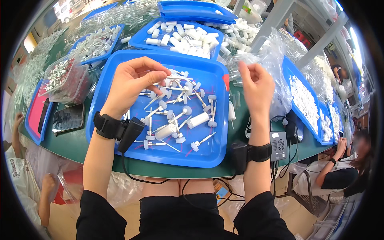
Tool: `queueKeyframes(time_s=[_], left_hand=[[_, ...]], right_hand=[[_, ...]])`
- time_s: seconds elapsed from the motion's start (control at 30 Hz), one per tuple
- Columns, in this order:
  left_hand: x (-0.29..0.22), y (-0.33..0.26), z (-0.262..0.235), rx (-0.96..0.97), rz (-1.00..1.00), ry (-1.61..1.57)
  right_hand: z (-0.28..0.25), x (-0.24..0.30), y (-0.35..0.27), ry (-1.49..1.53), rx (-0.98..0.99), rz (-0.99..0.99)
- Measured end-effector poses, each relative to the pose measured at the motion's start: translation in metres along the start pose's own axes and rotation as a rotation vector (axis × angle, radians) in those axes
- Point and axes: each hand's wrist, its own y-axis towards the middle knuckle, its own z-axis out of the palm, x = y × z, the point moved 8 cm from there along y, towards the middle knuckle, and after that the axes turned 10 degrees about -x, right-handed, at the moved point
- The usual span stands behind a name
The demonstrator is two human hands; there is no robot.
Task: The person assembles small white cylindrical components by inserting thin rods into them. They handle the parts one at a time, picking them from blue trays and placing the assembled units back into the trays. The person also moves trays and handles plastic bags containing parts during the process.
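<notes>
Over the large blue tray (pixel 219 150), my left hand (pixel 134 82) is closed in a pinch, with a thin white stick (pixel 180 78) at its fingertips. Below it lie several thin-stemmed pieces with round grey-white knobs (pixel 187 110), jumbled together. Two white cylinders, one at the middle right (pixel 199 120) and one lower left (pixel 165 131), rest among them. Past the tray's right edge, my right hand (pixel 259 86) is raised with its fingers curled in; whether anything sits in them is hidden. Black straps with small devices circle both wrists.
Behind stands a blue tray of white cylinders (pixel 182 38). A clear tub of small parts (pixel 66 80) and a phone (pixel 68 118) are at left. At right are a plastic bag (pixel 276 72), a wired grey box (pixel 279 145) and a tray of white pieces (pixel 302 98). Other people sit on both sides.
</notes>
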Motion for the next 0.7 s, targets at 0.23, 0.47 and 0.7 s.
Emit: queueKeyframes(time_s=[0.23,0.47,0.7], left_hand=[[0.001,0.002,-0.004,-0.074,0.024,-0.032],[0.008,0.004,-0.011,-0.111,0.026,-0.048],[0.003,0.002,-0.013,-0.123,0.025,-0.082]], right_hand=[[0.020,-0.063,-0.020,-0.810,0.484,0.062],[0.008,-0.034,-0.010,-0.557,0.289,-0.025],[0.071,0.034,0.052,-0.180,0.297,-0.275]])
